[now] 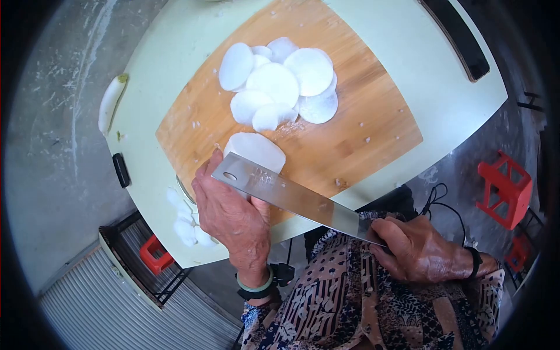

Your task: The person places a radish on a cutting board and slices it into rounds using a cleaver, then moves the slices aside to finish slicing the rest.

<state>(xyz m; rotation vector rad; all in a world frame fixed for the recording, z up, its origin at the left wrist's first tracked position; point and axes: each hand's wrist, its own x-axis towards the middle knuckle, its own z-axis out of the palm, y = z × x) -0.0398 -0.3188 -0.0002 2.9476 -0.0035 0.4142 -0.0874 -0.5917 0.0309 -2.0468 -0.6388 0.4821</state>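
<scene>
My right hand (417, 248) is closed around the handle of a kitchen knife (291, 198), whose wide blade points up and left. The blade lies across a thick piece of white radish (256, 150) at the near edge of the wooden cutting board (356, 122). My left hand (233, 219) grips the radish from the left, its thumb and fingers partly hidden behind the blade tip. Beyond the radish, thin round radish slices (272, 84) overlap in a loose pile on the board.
A whole white radish (111, 105) lies at the table's left edge, above a small black object (121, 170). White radish scraps (185, 221) sit left of my left hand. A long dark object (458, 38) rests far right. Red stools (506, 189) stand on the floor.
</scene>
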